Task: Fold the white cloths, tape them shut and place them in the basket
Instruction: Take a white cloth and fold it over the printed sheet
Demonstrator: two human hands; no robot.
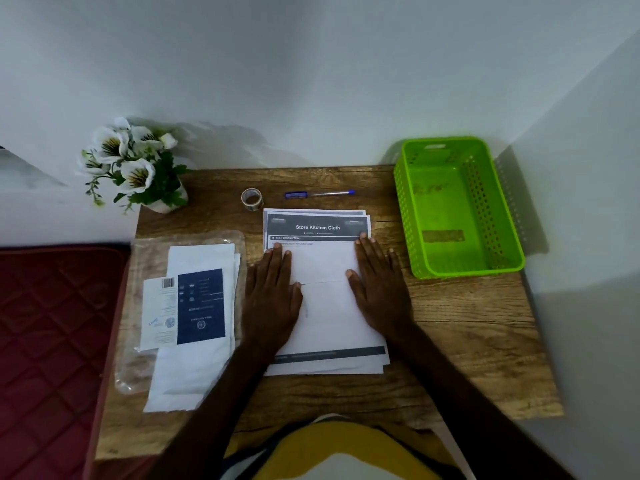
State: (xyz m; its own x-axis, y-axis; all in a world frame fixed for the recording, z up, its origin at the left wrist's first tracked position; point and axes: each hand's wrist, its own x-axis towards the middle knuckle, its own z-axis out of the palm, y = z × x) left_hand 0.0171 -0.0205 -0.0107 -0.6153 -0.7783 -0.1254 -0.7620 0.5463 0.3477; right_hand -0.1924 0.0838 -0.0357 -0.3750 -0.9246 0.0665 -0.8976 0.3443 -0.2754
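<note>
Both hands are laid flat, fingers straight, on the printed sheets (322, 299) at the middle of the desk (467, 341); nothing is gripped. The white cloths (194, 368) are seen in a clear packet just beside the left hand (272, 296), long axis running away from the person, so the left hand is judged nearer. The right hand (379, 289) is nearer the green basket (512, 216). The tape roll (251, 199) is stood beyond the sheets.
</note>
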